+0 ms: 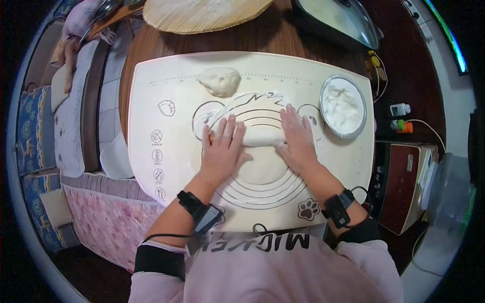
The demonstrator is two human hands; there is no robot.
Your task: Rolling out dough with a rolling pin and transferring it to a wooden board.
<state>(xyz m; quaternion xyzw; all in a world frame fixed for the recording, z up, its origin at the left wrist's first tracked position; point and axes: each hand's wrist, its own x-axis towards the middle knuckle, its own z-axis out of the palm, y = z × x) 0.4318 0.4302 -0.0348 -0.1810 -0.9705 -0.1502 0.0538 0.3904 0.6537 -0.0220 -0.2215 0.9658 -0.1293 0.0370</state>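
Note:
A white rolling pin (264, 136) lies crosswise on a sheet of flattened dough (261, 166). Over its left part rests my left hand (224, 149), fingers stretched forward across it and thumb out to the side. My right hand (298, 141) covers the right part in the same way, its thumb on the near side. A small orange piece shows by the left fingers, perhaps the pin's end. Beyond the hands sits a lump of dough (220, 81). Under everything is a cream kneading mat (166, 132) with printed rings, dusted with flour around the dough.
An oval tub of flour (343, 106) stands on the mat's right. Behind are a round woven tray (204, 17) and a black pan with a glass lid (341, 21) on the wooden table (182, 43). Small bottles (400, 110) lie farther right. Another person (77, 22) is at upper left.

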